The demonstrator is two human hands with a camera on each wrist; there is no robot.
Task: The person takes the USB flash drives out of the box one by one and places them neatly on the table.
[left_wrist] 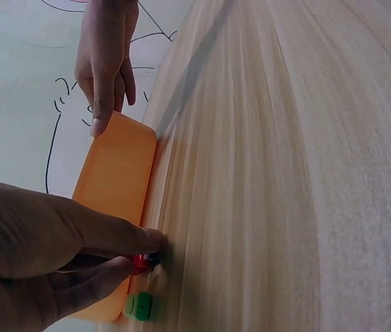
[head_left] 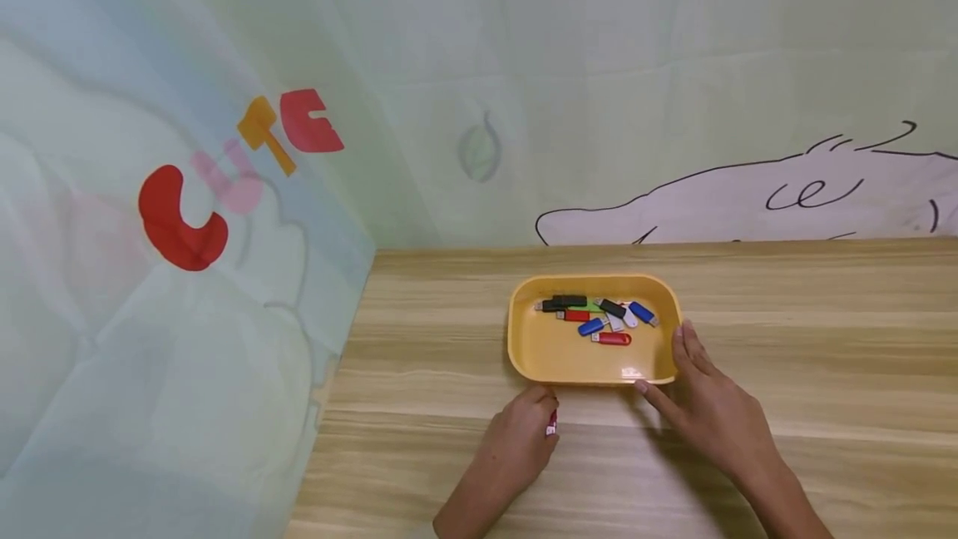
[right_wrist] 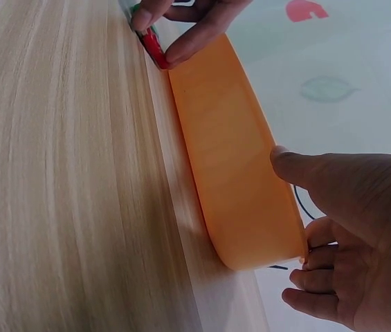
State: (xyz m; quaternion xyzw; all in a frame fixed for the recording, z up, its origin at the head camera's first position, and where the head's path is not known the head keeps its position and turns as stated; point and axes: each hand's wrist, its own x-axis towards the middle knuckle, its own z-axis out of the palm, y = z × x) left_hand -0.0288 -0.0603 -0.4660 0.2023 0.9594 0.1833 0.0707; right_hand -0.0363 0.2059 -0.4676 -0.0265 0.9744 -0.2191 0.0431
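Note:
My left hand (head_left: 516,435) is just in front of the left front corner of a yellow plastic tray (head_left: 524,356). Between its thumb and fingers it pinches a small red USB stick (right_wrist: 153,47), mostly covered by the fingers. My right hand (head_left: 718,414) holds the tray's right front corner, thumb on the front rim and fingers along the right end. Inside the tray lie several USB sticks, among them a red one (head_left: 612,339), a blue one (head_left: 591,327) and a black one (head_left: 570,300). A small green piece (left_wrist: 138,306) shows beyond the left hand, close to the tray.
The tray stands on a wood-grain table (head_left: 823,339). A pale printed cloth (head_left: 434,156) hangs behind the table and along its left side, with coloured letters and a line drawing on it.

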